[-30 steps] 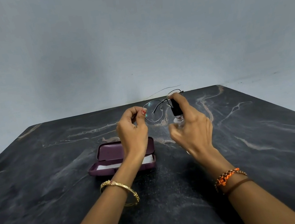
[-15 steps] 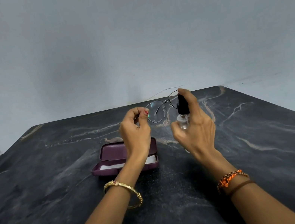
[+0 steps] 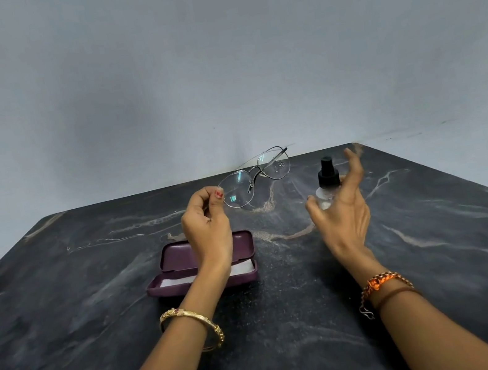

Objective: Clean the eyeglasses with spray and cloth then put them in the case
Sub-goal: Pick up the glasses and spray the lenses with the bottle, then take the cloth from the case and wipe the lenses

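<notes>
My left hand [image 3: 207, 227] pinched the eyeglasses [image 3: 256, 176] aloft; my right hand [image 3: 343, 213] loosely gripped the spray bottle [image 3: 327, 183]. The case [image 3: 180, 258] lay open.

Light was dim, soft and even, with faint shadows. The right hand [image 3: 343, 213] showed motion blur. Wide-angle distortion bent the table [image 3: 63, 314] edges.
</notes>
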{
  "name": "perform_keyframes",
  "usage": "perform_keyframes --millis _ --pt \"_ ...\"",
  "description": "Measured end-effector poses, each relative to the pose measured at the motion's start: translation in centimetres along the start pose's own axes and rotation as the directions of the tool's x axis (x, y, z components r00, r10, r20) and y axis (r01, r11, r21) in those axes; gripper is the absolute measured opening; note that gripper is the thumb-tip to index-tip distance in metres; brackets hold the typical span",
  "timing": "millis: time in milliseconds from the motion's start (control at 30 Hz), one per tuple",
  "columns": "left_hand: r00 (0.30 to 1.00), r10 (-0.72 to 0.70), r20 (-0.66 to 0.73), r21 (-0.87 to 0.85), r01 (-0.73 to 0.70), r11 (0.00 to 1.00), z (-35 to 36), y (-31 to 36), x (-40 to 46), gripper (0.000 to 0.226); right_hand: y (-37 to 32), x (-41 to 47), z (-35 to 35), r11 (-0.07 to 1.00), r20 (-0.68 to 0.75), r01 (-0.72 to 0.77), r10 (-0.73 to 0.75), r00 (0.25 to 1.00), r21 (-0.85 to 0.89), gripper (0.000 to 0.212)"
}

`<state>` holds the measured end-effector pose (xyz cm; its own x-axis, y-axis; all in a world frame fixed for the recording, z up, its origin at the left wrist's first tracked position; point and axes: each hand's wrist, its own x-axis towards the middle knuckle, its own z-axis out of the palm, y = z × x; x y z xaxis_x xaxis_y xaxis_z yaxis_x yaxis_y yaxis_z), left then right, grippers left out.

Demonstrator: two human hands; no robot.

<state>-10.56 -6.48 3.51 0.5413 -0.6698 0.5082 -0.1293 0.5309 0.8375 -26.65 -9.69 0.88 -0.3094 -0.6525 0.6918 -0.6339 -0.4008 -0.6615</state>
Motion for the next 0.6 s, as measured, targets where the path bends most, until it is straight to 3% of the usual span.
perform_keyframes --millis 367,600 --pt "0.999 0.045 -0.020 0.001 -0.045 0.999 -0.2 -0.2 -0.3 0.018 0.3 0.3 0.9 0.999 -0.008 0.023 -0.023 1.000 0.037 0.074" --pt "0.997 0.075 -0.021 -0.004 -0.075 0.997 -0.2 -0.4 -0.6 0.009 -1.6 0.1 0.2 0.997 -0.171 0.027 -0.039 0.985 -0.071 0.073"
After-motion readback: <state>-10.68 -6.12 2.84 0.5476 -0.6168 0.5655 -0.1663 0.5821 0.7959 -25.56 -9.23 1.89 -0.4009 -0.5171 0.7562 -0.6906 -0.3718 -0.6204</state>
